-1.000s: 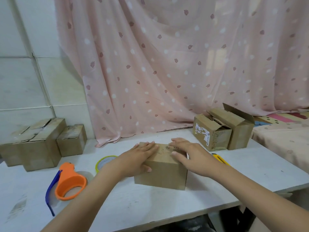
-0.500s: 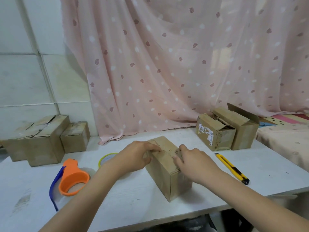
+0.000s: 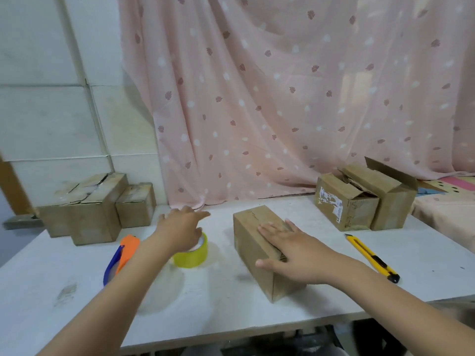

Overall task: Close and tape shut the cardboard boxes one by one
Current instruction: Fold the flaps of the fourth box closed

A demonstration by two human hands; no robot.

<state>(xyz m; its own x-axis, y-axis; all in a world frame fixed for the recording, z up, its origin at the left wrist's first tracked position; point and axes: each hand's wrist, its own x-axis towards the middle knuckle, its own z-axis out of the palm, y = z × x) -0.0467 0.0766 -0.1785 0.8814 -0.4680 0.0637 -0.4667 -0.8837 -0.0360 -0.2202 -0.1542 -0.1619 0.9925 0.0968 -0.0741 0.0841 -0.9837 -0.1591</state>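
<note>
A closed cardboard box [image 3: 250,242] lies at the middle of the white table [image 3: 257,304], turned with one end toward me. My right hand [image 3: 290,249] rests flat on its top with fingers spread. My left hand [image 3: 182,227] hovers with fingers extended over a yellow roll of tape [image 3: 191,256] to the box's left; I cannot tell whether it touches the roll. An orange and blue tape dispenser [image 3: 120,255] lies left of the roll, partly hidden by my left forearm.
A yellow utility knife [image 3: 371,256] lies right of the box. Two boxes with open flaps [image 3: 359,201] stand at the back right. Several closed boxes [image 3: 90,206] sit at the back left by the wall. A pink curtain [image 3: 282,98] hangs behind.
My left hand has left the box and moved left over the yellow tape roll. My right hand has flattened on the box top. The camera view has shifted left.
</note>
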